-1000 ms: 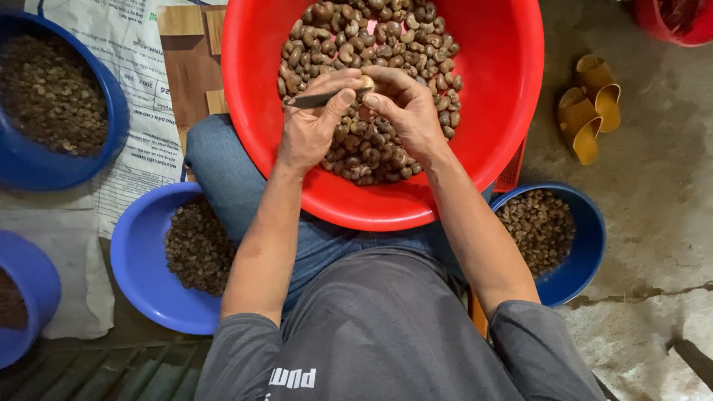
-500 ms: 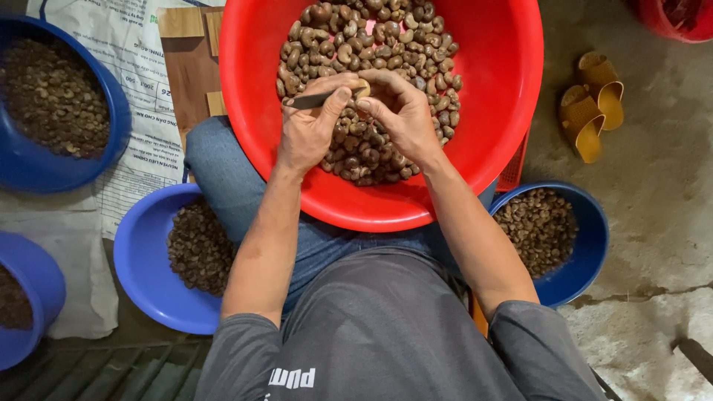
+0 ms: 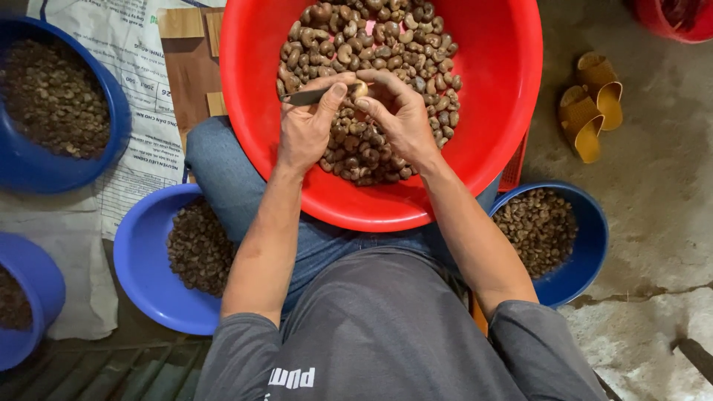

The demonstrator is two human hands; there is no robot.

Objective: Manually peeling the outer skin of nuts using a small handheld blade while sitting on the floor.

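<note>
Head view: rough grey concrete floor [image 3: 653, 193]. Four blue plastic bowls [image 3: 148, 260] of nuts, two yellow sandals [image 3: 590, 104]. Over the round red plastic basin [image 3: 497, 89], left hand [image 3: 308, 126] grips a small metal knife [image 3: 308, 96]; right hand [image 3: 397, 111] pinches one pale nut [image 3: 359, 90].

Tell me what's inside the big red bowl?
The red bowl holds a heap of brown nuts. The left hand holds a small knife; the right hand pinches one nut. Nuts beneath the hands are covered.

My red basin [image 3: 490, 89] is glossy, smooth plastic; the nuts [image 3: 371, 52] look matt and rough, my knife blade [image 3: 304, 96] dull metal, the floor [image 3: 661, 186] coarse concrete.
</note>
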